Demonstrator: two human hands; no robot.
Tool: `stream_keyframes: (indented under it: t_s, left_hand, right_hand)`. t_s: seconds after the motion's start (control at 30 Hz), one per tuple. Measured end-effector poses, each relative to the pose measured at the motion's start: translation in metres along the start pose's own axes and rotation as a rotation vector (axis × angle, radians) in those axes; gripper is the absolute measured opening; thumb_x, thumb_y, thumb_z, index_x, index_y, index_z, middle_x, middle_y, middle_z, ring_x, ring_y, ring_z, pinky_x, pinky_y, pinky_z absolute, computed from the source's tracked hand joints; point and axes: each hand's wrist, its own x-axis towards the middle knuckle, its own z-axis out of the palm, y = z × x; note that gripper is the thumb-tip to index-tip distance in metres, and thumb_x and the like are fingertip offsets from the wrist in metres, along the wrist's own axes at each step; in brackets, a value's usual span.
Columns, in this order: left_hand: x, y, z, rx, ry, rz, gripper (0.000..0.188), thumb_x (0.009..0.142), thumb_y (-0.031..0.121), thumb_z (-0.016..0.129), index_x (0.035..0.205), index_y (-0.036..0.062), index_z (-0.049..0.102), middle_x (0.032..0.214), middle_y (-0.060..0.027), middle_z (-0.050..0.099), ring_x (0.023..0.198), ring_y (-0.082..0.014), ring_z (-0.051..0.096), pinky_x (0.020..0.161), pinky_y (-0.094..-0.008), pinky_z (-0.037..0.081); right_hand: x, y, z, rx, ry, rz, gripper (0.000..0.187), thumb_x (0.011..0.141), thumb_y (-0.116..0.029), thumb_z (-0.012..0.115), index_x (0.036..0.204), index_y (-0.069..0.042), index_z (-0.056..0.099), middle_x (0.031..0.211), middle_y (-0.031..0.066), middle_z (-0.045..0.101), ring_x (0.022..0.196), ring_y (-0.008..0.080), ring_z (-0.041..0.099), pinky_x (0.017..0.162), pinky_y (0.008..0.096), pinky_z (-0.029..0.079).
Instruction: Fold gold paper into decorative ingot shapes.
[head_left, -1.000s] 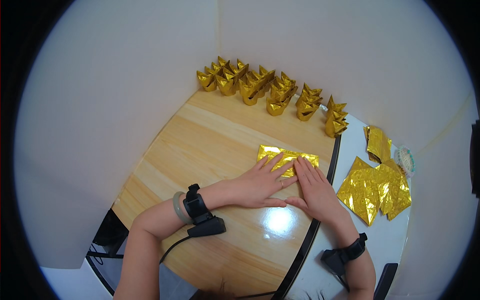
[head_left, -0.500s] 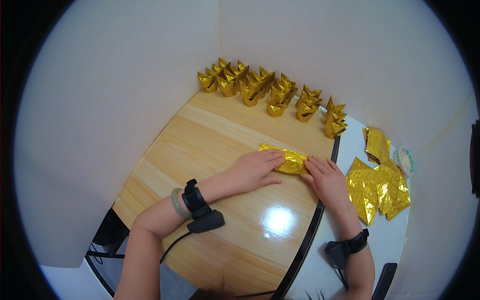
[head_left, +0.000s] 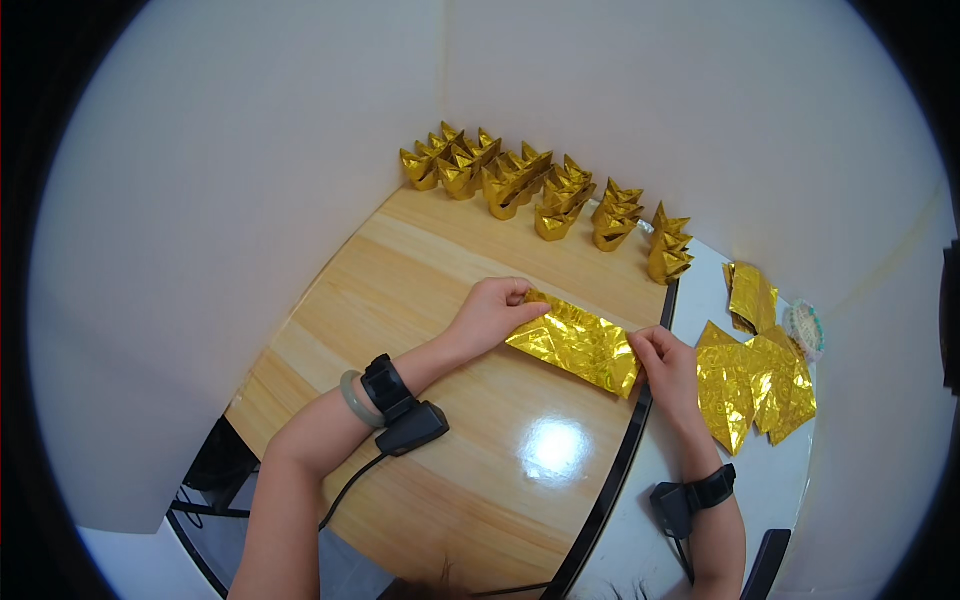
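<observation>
Down in the head view, the left hand [head_left: 490,318], curled nearly closed, pinches one end of a gold foil strip [head_left: 575,345], and the right hand [head_left: 672,378], likewise closed, grips the other; the strip spans between them over the wooden tabletop [head_left: 400,270], left of loose gold sheets [head_left: 725,390], with folded gold shapes [head_left: 511,188] standing beyond in rows

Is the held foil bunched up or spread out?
Spread out: the gold foil stretches as a strip from left hand to right hand.
</observation>
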Motion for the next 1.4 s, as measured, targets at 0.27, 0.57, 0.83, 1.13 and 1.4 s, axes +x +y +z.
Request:
stream_keyframes:
  t_s: [0.27,0.57,0.83,1.13,1.4]
  left_hand:
    - [-0.014,0.012,0.008,0.701,0.009,0.499,0.039,0.079,0.008,0.065,0.117,0.0075,0.056,0.129,-0.0155,0.047,0.116,-0.0317,0.045,0.094,-0.0374,0.041]
    - [-0.026,0.013,0.025,1.026,-0.449,0.415,0.066,0.096,0.035,0.042,0.144,-0.0039,0.018,0.15,-0.0215,0.021,0.141,-0.0308,0.017,0.112,-0.0466,0.021]
    - [-0.027,0.019,0.01,1.149,-0.38,0.276,0.089,0.088,0.059,0.044,0.145,-0.0027,0.014,0.152,-0.021,0.015,0.143,-0.029,0.013,0.112,-0.0516,0.014]
    - [-0.012,0.013,-0.024,1.052,-0.51,0.196,0.096,0.083,0.057,0.056,0.147,0.0014,0.01,0.154,-0.0182,0.009,0.144,-0.0285,0.006,0.111,-0.0562,0.009]
    - [-0.009,0.016,-0.023,0.799,-0.507,0.234,0.079,0.075,0.033,0.071,0.141,0.0111,0.034,0.148,-0.0169,0.023,0.141,-0.0303,0.014,0.111,-0.0534,0.009]
  right_hand:
    - [-0.009,-0.003,0.009,-0.726,-0.049,-0.399,0.023,0.083,-0.016,0.063,0.104,-0.007,0.058,0.107,0.0113,0.061,0.093,0.0268,0.06,0.074,0.0365,0.05]
    - [-0.028,-0.011,0.027,-0.889,-0.419,-0.502,0.077,0.094,-0.052,0.039,0.143,0.005,0.023,0.149,0.0198,0.025,0.14,0.0287,0.021,0.113,0.0462,0.016]
    - [-0.026,-0.006,0.012,-1.029,-0.357,-0.362,0.081,0.091,-0.056,0.041,0.144,0.002,0.021,0.151,0.0169,0.022,0.141,0.025,0.02,0.114,0.046,0.014]
    - [-0.025,-0.004,0.002,-0.967,-0.364,-0.323,0.073,0.092,-0.051,0.043,0.144,-0.003,0.025,0.15,0.0166,0.024,0.14,0.0283,0.022,0.113,0.0469,0.015]
    - [-0.017,-0.011,0.001,-0.488,-0.297,-0.303,0.059,0.074,-0.022,0.073,0.123,-0.002,0.048,0.125,0.0181,0.049,0.121,0.0317,0.043,0.103,0.0414,0.034]
